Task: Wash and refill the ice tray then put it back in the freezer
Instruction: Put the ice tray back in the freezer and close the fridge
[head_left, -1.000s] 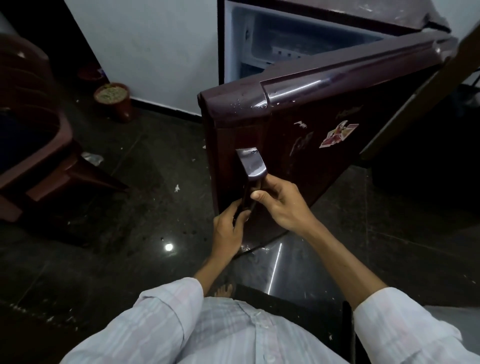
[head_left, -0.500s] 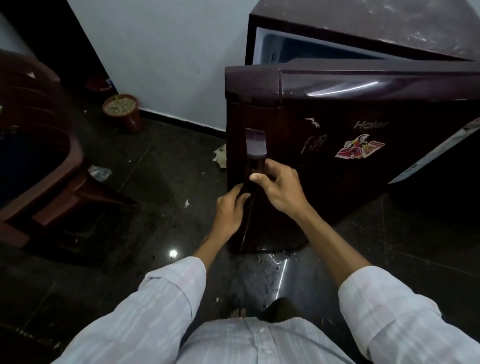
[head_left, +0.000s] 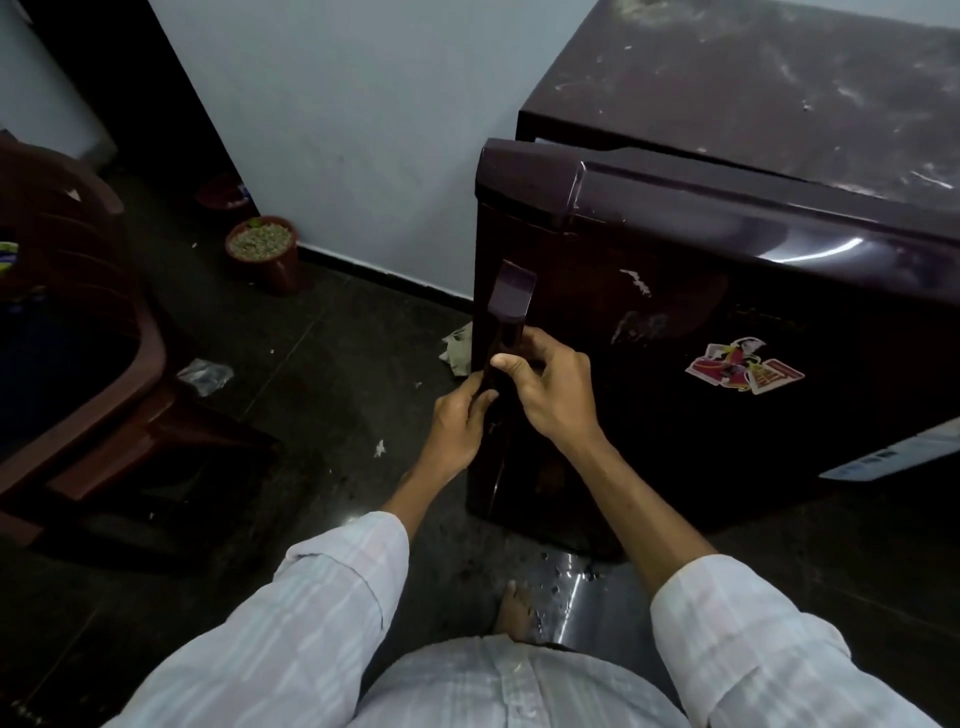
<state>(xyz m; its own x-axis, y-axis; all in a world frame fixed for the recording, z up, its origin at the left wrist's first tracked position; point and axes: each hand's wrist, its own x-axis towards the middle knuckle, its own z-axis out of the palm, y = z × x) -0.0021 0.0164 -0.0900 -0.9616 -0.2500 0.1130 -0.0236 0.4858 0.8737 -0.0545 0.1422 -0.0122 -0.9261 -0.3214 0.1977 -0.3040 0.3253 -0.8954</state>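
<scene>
A dark maroon fridge (head_left: 753, 93) is seen at about two o'clock, its door (head_left: 675, 322) nearly shut, with only a thin gap left along the top edge. The vertical door handle (head_left: 511, 306) is gripped by both hands. The fingers of the right hand (head_left: 550, 389) are wrapped around the handle from the right, the thumb laid across its front. The left hand (head_left: 460, 421) is placed just below, its fingers closed on the handle's lower part from the left. The ice tray is not visible; whether it lies inside the fridge cannot be told. A sticker (head_left: 743, 366) is seen on the door at three o'clock. A plant pot (head_left: 262, 252) stands on the dark floor (head_left: 311, 415) against the wall at ten o'clock, and a brown plastic chair (head_left: 78, 338) is at nine o'clock. A bare foot (head_left: 514, 608) is seen at six o'clock.
</scene>
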